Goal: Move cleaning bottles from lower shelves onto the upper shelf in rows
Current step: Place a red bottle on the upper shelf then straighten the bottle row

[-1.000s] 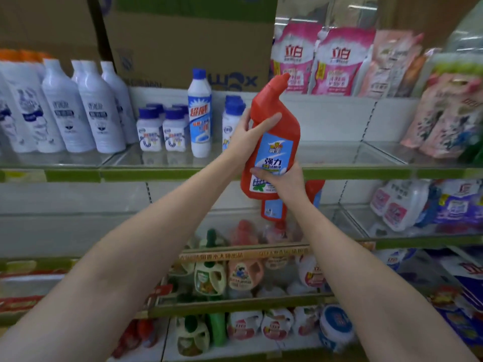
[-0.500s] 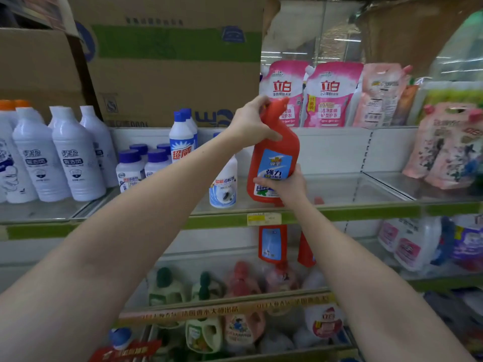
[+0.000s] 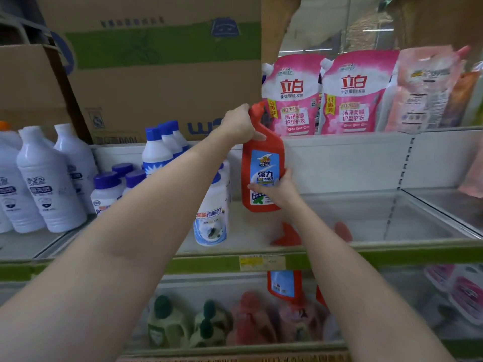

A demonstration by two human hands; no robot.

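1. Red bottle (image 3: pixel 262 163): angled neck, red cap, blue-and-white label with Chinese characters; upright, base at the glass upper shelf (image 3: pixel 366 220), mid-depth, contact unclear.
2. Left hand (image 3: pixel 239 124): fingers curled round the neck, just under the cap.
3. Right hand (image 3: pixel 277 189): gripping the lower body, thumb across the label.
4. White blue-capped bottle (image 3: pixel 211 218): just left, nearer the shelf's front edge.

Glass upper shelf (image 3: pixel 366 231) carries white bottles (image 3: pixel 49 189) at left.
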